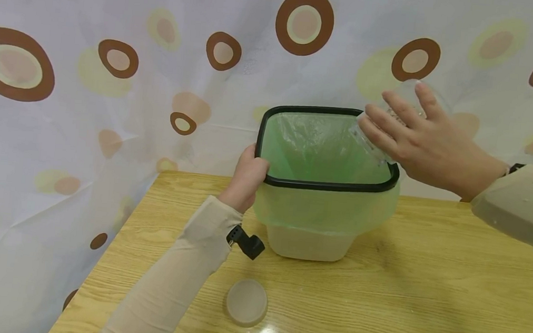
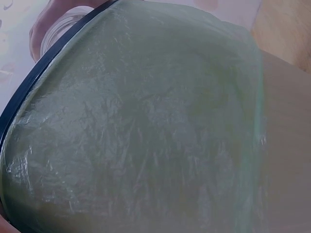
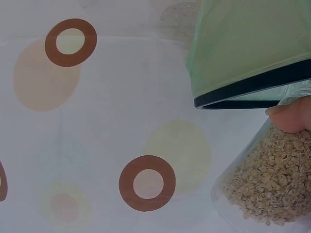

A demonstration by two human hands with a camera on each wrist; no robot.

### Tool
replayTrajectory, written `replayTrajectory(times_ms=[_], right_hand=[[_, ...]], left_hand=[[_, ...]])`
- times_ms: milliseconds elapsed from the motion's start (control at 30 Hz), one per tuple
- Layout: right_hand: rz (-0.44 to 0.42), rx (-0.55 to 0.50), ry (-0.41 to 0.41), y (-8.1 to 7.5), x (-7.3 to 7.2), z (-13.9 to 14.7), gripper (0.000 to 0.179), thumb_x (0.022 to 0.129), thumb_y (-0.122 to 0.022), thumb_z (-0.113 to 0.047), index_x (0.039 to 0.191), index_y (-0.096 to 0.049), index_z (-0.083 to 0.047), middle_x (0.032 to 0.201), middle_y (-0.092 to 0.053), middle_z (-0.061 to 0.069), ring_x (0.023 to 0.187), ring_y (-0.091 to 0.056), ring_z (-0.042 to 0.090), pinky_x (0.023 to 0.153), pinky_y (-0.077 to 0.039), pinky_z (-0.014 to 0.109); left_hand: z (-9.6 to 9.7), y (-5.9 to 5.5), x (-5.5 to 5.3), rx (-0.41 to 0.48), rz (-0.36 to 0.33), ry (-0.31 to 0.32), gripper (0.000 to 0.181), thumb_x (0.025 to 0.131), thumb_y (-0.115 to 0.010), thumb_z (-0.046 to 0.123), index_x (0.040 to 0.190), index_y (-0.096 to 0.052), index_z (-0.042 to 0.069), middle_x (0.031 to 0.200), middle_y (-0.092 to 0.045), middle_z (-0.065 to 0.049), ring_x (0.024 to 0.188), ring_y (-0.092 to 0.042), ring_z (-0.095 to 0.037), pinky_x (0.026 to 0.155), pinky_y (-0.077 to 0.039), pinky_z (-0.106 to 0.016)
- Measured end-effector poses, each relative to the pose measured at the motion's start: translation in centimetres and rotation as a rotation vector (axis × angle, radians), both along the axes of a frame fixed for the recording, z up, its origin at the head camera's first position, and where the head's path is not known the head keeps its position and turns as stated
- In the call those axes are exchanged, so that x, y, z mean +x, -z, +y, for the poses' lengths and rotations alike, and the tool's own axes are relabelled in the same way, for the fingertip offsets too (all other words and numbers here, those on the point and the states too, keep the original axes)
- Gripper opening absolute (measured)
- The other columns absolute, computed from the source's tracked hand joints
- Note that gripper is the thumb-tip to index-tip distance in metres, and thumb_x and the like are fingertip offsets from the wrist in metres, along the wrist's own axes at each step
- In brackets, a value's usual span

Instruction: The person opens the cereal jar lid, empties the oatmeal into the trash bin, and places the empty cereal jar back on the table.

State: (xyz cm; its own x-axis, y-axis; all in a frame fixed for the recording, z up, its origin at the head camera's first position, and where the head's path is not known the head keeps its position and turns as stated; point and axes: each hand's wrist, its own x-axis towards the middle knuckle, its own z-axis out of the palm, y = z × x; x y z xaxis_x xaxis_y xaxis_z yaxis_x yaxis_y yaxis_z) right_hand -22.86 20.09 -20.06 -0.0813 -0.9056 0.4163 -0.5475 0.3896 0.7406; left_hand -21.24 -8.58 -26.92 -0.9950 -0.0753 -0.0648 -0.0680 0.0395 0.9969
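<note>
A white trash bin point(image 1: 309, 244) with a black rim point(image 1: 326, 186) stands on the table, lined with a green plastic bag point(image 1: 324, 209) folded over its outside. My left hand point(image 1: 246, 178) grips the rim at its left side, thumb on top. Above the rim's right side, my right hand point(image 1: 423, 138) holds a clear jar point(image 1: 367, 142) tilted, its mouth end toward the bin. In the right wrist view, oat flakes point(image 3: 279, 174) fill much of the jar, and the thumb point(image 3: 291, 116) lies across it near the mouth. The left wrist view is mostly filled by the bag.
A round beige lid point(image 1: 247, 301) lies on the wooden table point(image 1: 416, 306) in front of the bin, near my left forearm. Behind the table hangs a white sheet point(image 1: 261, 7) with brown and yellow circles.
</note>
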Motion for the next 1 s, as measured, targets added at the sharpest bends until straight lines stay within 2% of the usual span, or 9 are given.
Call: replayTrajectory(times_ms=[267, 500, 600, 667, 700, 767, 833, 900, 1000], right_hand=[[-0.040, 0.039, -0.020, -0.05, -0.12, -0.05, 0.055, 0.101, -0.006, -0.010, 0.135, -0.046, 0.008, 0.129, -0.053, 0.029, 0.120, -0.045, 0.048, 0.096, -0.030, 0.069], [-0.042, 0.062, -0.028, -0.10, -0.07, -0.08, 0.057, 0.101, -0.003, -0.010, 0.135, -0.045, 0.007, 0.129, -0.053, 0.029, 0.121, -0.045, 0.048, 0.096, -0.031, 0.069], [-0.043, 0.072, -0.019, -0.15, 0.00, -0.09, 0.052, 0.099, -0.010, -0.005, 0.136, -0.045, 0.007, 0.131, -0.052, 0.028, 0.122, -0.044, 0.048, 0.097, -0.030, 0.068], [-0.040, 0.083, -0.004, -0.21, 0.08, -0.12, 0.043, 0.095, -0.035, 0.001, 0.136, -0.045, 0.007, 0.131, -0.051, 0.028, 0.123, -0.044, 0.047, 0.098, -0.030, 0.068], [-0.040, 0.087, 0.004, -0.23, 0.12, -0.12, 0.046, 0.090, -0.045, 0.003, 0.136, -0.046, 0.006, 0.132, -0.051, 0.028, 0.123, -0.044, 0.047, 0.099, -0.029, 0.068], [-0.037, 0.091, 0.016, -0.27, 0.18, -0.15, 0.061, 0.078, -0.065, 0.005, 0.136, -0.046, 0.006, 0.133, -0.051, 0.027, 0.124, -0.044, 0.046, 0.100, -0.029, 0.067], [-0.036, 0.093, 0.022, -0.33, 0.22, -0.16, 0.083, 0.060, -0.080, 0.004, 0.136, -0.046, 0.006, 0.133, -0.051, 0.027, 0.124, -0.044, 0.046, 0.100, -0.029, 0.067], [-0.037, 0.092, 0.015, -0.35, 0.19, -0.13, 0.078, 0.064, -0.076, 0.005, 0.136, -0.045, 0.006, 0.133, -0.050, 0.028, 0.123, -0.044, 0.047, 0.100, -0.029, 0.067], [-0.038, 0.088, 0.002, -0.35, 0.12, -0.11, 0.050, 0.087, -0.052, 0.004, 0.137, -0.044, 0.007, 0.133, -0.050, 0.028, 0.123, -0.043, 0.048, 0.100, -0.029, 0.068]], left_hand=[[-0.12, 0.01, 0.00, 0.003, 0.000, -0.001, 0.066, 0.084, -0.031, -0.014, 0.148, -0.032, 0.002, 0.143, -0.040, -0.014, 0.113, -0.038, -0.023, 0.087, -0.030, -0.034], [-0.13, 0.04, -0.02, 0.008, 0.001, 0.001, 0.064, 0.085, -0.031, -0.014, 0.147, -0.034, 0.002, 0.139, -0.043, -0.014, 0.109, -0.039, -0.024, 0.085, -0.030, -0.034], [-0.13, 0.06, 0.03, 0.007, 0.004, 0.003, 0.065, 0.084, -0.031, -0.014, 0.148, -0.034, 0.002, 0.141, -0.042, -0.013, 0.110, -0.038, -0.024, 0.085, -0.029, -0.035], [-0.13, 0.02, 0.08, 0.006, 0.005, 0.004, 0.065, 0.084, -0.031, -0.014, 0.148, -0.034, 0.003, 0.141, -0.043, -0.013, 0.110, -0.038, -0.024, 0.085, -0.029, -0.035], [-0.12, 0.01, 0.08, 0.006, 0.006, 0.005, 0.065, 0.084, -0.031, -0.014, 0.147, -0.034, 0.002, 0.140, -0.043, -0.013, 0.109, -0.039, -0.024, 0.085, -0.029, -0.035], [-0.14, -0.01, 0.10, 0.007, 0.006, 0.006, 0.065, 0.085, -0.031, -0.014, 0.147, -0.034, 0.002, 0.139, -0.043, -0.014, 0.109, -0.039, -0.024, 0.085, -0.029, -0.035], [-0.14, 0.00, 0.07, 0.011, 0.005, 0.007, 0.064, 0.085, -0.031, -0.014, 0.147, -0.033, 0.002, 0.139, -0.043, -0.014, 0.108, -0.039, -0.024, 0.085, -0.030, -0.035], [-0.15, 0.04, 0.03, 0.015, 0.004, 0.009, 0.064, 0.085, -0.031, -0.013, 0.148, -0.033, 0.002, 0.140, -0.043, -0.014, 0.109, -0.039, -0.024, 0.085, -0.030, -0.034], [-0.17, 0.10, 0.01, 0.020, 0.004, 0.012, 0.065, 0.086, -0.031, -0.013, 0.149, -0.031, 0.002, 0.141, -0.042, -0.013, 0.110, -0.039, -0.023, 0.086, -0.030, -0.034]])
